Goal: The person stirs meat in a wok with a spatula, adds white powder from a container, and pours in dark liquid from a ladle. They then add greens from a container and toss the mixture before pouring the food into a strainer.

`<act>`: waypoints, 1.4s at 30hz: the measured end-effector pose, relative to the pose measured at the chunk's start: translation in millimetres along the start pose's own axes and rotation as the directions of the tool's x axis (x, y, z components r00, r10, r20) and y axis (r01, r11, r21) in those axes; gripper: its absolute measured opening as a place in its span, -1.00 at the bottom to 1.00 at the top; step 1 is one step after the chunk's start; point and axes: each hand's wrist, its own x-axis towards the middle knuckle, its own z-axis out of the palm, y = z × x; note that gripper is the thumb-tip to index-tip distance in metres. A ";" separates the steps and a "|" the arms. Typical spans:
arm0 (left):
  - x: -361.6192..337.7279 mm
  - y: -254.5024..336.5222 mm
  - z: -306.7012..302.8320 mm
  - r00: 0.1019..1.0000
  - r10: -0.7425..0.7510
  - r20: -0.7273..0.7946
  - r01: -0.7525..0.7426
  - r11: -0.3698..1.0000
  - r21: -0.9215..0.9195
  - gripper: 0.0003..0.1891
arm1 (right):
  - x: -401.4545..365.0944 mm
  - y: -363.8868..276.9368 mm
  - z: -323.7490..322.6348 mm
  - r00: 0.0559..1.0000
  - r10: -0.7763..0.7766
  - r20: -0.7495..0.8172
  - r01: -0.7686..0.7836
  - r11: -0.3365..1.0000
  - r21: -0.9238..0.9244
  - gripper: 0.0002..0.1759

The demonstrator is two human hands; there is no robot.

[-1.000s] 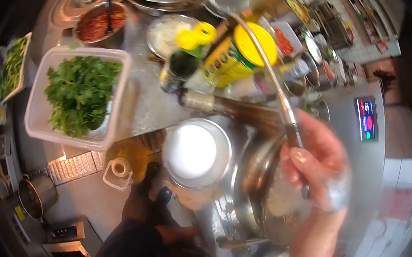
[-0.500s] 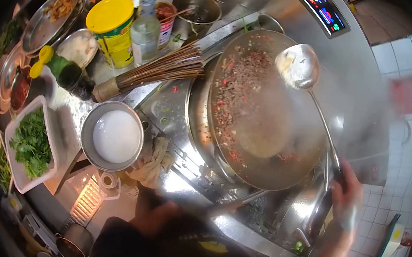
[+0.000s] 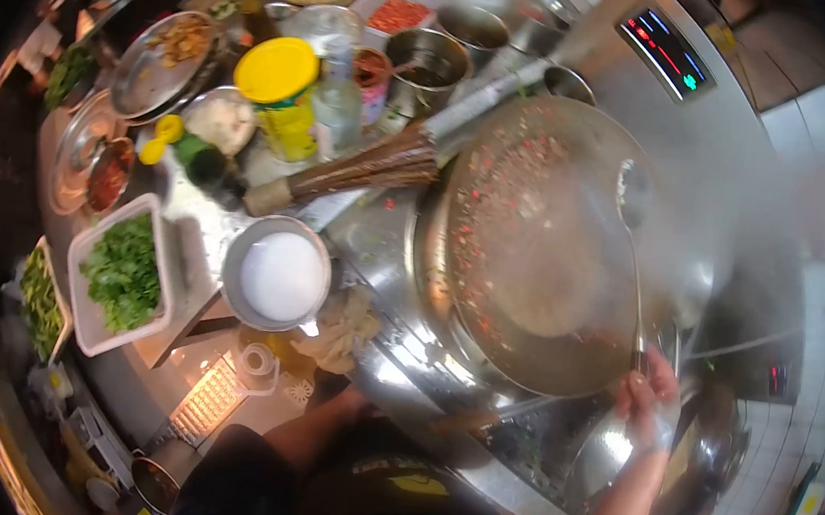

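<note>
My right hand (image 3: 649, 398) is closed around the handle of a long metal ladle (image 3: 636, 271). The ladle's bowl is over the right side of a large steaming wok (image 3: 562, 369), partly veiled by steam. Minced brown meat with red chili bits (image 3: 492, 216) lies along the wok's left side, with cloudy liquid in the middle. Low in the view, my left hand (image 3: 349, 407) is in shadow near the wok's handle (image 3: 481, 418) and a crumpled cloth (image 3: 342, 336). Its fingers are too dark to make out.
Left of the wok are a bamboo brush (image 3: 361, 170), a pot of white liquid (image 3: 282, 276), a yellow-lidded tub (image 3: 276, 72) and a tray of green herbs (image 3: 124, 273). Several bowls of ingredients stand behind. A lit control display (image 3: 665, 53) is at the back right.
The ladle has come down from above the wok's rim, and its bowl now sits lower over the wok. My right hand has moved left. The whole view has shifted, and steam has spread.
</note>
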 end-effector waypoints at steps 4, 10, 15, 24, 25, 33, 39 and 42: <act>-3.2 -18.7 -48.3 0.994 0.071 -0.080 -0.075 0.996 -0.044 -0.76 | 9.0 -33.0 40.1 0.984 -0.077 0.162 0.075 0.997 0.023 -0.46; -26.5 -38.5 -131.3 0.956 0.156 -0.248 -0.207 0.958 -0.198 -0.84 | 91.5 -108.9 154.4 0.890 -0.154 0.428 0.315 0.888 -0.336 -0.40; -54.8 -70.4 -195.0 0.851 0.157 -0.501 -0.124 0.987 0.099 -0.87 | 178.1 -170.2 289.1 0.424 -0.495 0.759 0.868 -0.018 -0.496 -0.54; -94.7 -140.3 -225.9 0.761 -0.225 -0.609 0.069 0.961 -0.269 -0.80 | 225.0 -165.4 446.4 0.244 -0.329 0.912 0.467 -0.785 -0.408 -0.66; -71.1 -191.0 -248.7 0.807 -0.053 -0.588 0.032 0.998 -0.047 -0.78 | 224.0 -167.2 450.8 0.290 -0.321 0.901 0.478 -0.767 -0.428 -0.72; -103.4 -114.6 -209.0 0.803 -0.205 -0.560 -0.105 0.876 -0.471 -0.90 | 284.5 -243.8 465.9 0.222 0.121 0.968 0.928 -0.330 -0.171 -0.68; -84.5 -99.1 -213.0 0.783 -0.159 -0.602 -0.129 0.904 -0.407 -0.88 | 291.5 -228.1 455.2 0.640 0.387 0.664 0.556 0.364 -0.747 -0.49; -89.9 -88.9 -208.8 0.785 -0.166 -0.597 -0.114 0.909 -0.402 -0.81 | 288.9 -219.8 447.5 0.650 0.383 0.656 0.457 0.493 -0.740 -0.40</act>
